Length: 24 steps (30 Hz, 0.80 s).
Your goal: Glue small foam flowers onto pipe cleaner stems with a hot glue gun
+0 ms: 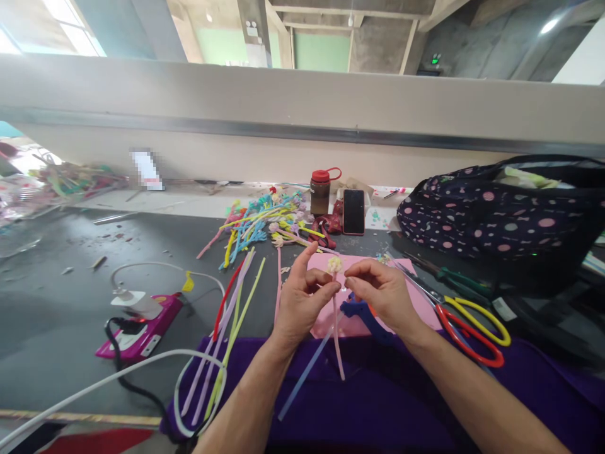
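My left hand is closed, thumb and forefinger pinching a pink pipe-cleaner stem just below its cream flower head. The stem hangs down, slightly tilted. To the right of the flower, my right hand has its thumb and fingertips pressed together; whatever they may hold is too small to make out. Under my hands lies a blue glue gun, partly hidden by my right hand, with a long translucent glue stick pointing toward me. A pink sheet lies beneath them.
Scissors with red and yellow handles and green-handled pliers lie right, before a dotted bag. Left are loose pipe cleaners and a magenta power strip with cables. Behind are a pipe-cleaner flower pile, bottle and phone.
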Each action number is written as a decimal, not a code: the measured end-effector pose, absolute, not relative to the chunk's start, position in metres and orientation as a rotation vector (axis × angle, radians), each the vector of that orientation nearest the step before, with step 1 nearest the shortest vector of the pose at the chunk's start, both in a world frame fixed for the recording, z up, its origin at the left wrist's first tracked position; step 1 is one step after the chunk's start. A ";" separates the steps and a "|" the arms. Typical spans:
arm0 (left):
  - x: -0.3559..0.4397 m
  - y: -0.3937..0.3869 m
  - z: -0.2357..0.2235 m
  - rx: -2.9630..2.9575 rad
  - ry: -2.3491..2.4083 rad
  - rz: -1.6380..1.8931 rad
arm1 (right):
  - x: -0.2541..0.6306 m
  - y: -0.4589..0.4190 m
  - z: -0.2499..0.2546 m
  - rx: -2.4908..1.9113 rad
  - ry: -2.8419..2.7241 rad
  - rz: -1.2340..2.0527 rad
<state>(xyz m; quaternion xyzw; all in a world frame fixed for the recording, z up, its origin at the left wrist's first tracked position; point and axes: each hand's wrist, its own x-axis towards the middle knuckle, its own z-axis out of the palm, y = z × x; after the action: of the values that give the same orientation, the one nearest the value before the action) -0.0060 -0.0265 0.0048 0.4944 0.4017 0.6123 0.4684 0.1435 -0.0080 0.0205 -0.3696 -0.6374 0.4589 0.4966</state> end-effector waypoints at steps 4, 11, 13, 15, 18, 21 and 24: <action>-0.005 -0.028 0.007 1.148 0.954 1.481 | 0.144 -0.007 0.020 -0.915 -1.518 1.136; -0.007 -0.026 0.008 1.071 0.898 1.481 | 0.144 -0.006 0.018 -0.885 -1.476 1.212; -0.007 -0.026 0.007 1.073 0.893 1.486 | 0.144 -0.007 0.018 -0.877 -1.457 1.228; -0.007 -0.026 0.007 1.079 0.896 1.490 | 0.144 -0.007 0.019 -0.862 -1.436 1.255; -0.006 -0.027 0.008 1.077 0.904 1.478 | 0.144 -0.007 0.019 -0.839 -1.410 1.288; -0.006 -0.028 0.009 1.063 0.914 1.462 | 0.144 -0.006 0.019 -0.842 -1.407 1.293; -0.005 -0.027 0.009 1.058 0.923 1.459 | 0.145 -0.006 0.018 -0.856 -1.417 1.282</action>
<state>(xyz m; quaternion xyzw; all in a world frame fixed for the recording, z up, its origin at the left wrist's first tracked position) -0.0053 -0.0274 0.0087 0.4431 0.3866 0.6110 0.5299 0.1446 -0.0058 0.0178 -0.3539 -0.5861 0.5302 0.5001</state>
